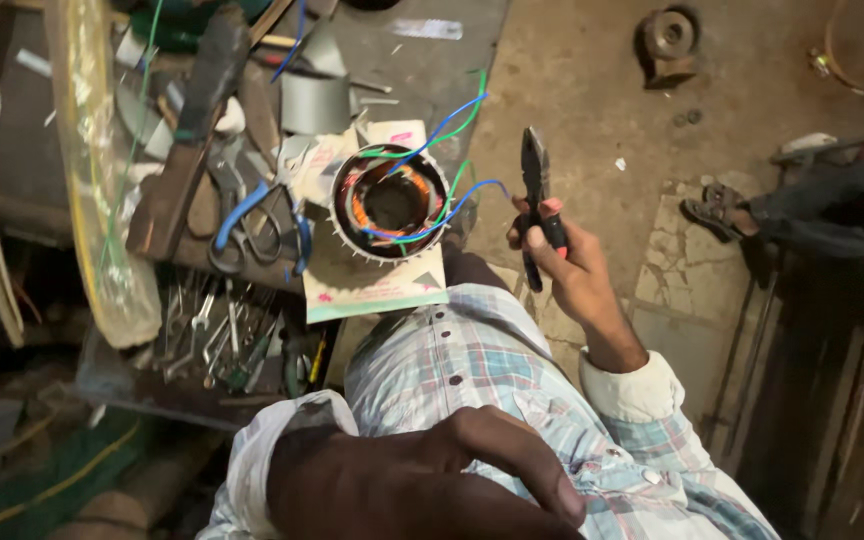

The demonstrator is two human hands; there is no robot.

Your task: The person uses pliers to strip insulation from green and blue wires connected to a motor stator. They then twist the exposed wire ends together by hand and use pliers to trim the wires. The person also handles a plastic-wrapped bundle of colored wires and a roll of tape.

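Right hand [567, 262] clamped round pliers [535, 190] (jaws up) nr wired stator [392, 203]; left hand [422, 485] loose, empty.

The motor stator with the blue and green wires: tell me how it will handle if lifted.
The stator probably feels heavy for its size, given its metal ring and copper windings. Its loose wires look floppy and may snag. It sits flat on a booklet, so rolling seems unlikely.

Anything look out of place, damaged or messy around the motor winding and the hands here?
The motor stator sits on a paper booklet that overhangs the cluttered bench, its blue and green wires splaying loose. The right hand holds pliers upright; the left hand holds nothing. The floor is cracked.
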